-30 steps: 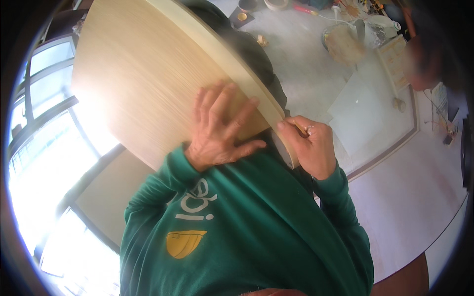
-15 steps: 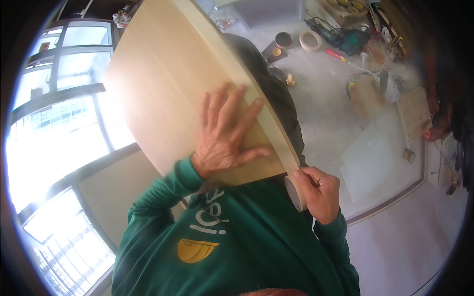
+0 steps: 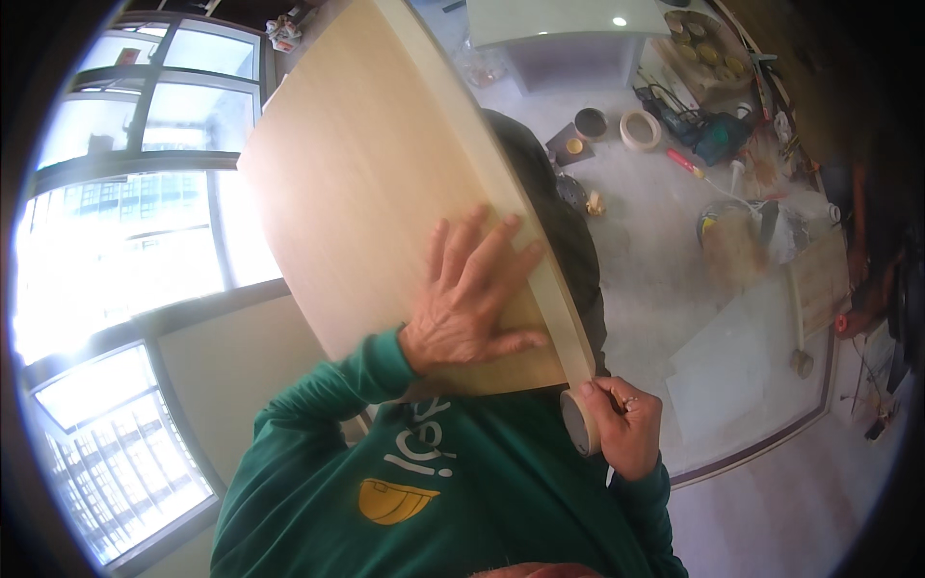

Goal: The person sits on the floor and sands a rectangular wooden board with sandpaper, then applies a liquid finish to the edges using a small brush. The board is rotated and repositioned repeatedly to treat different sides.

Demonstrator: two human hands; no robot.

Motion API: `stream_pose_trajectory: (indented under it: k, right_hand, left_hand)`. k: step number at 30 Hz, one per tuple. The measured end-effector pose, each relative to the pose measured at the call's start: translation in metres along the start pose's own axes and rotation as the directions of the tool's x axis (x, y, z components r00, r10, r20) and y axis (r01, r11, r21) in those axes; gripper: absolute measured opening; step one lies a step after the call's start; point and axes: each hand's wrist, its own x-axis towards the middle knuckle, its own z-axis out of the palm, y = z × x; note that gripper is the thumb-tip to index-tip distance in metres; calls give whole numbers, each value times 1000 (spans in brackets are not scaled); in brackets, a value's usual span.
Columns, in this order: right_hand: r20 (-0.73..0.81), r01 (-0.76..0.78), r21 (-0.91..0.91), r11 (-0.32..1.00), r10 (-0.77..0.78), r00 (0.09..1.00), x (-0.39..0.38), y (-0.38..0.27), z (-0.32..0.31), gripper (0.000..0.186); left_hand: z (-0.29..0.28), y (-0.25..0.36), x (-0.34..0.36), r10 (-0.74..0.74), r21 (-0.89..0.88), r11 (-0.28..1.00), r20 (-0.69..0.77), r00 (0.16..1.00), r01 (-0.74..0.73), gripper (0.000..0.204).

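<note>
Board [image 3: 356,183]: left hand [image 3: 464,301] spread on it; right hand [image 3: 631,424] pinching tape roll [image 3: 589,431] by its corner; apparently taping; next calls for tension.

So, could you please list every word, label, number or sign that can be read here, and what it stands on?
Green sweatshirt: white lettering, partly lost in folds, which I won't copy, beside a yellow helmet-shaped print.
Tape roll: no readable text.
Elsewhere: nothing sharp enough to read.
</note>
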Motion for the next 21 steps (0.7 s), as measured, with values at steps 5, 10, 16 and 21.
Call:
stream_pose_trajectory:
  k: [5, 10, 16, 21]
  right_hand:
    - [7, 9, -32, 999, -9, 1000, 0, -3, 1, 18]
    - [36, -51, 29, 998, 50, 998, -1, -2, 3, 17]
    - [13, 6, 4, 1000, -6, 1000, 3, 4, 6, 21]
    - [-3, 49, -72, 996, -49, 999, 5, -2, 4, 22]
  left_hand:
    - [-4, 1, -1, -16, -16, 1000, 29, 999, 17, 88]
    - [-10, -9, 3, -15, 34, 999, 20, 1000, 15, 89]
    - [-29, -82, 55, -103, 201, 972, -111, 988, 124, 97]
    - [-26, -113, 74, -81, 101, 989, -205, 975, 104, 98]
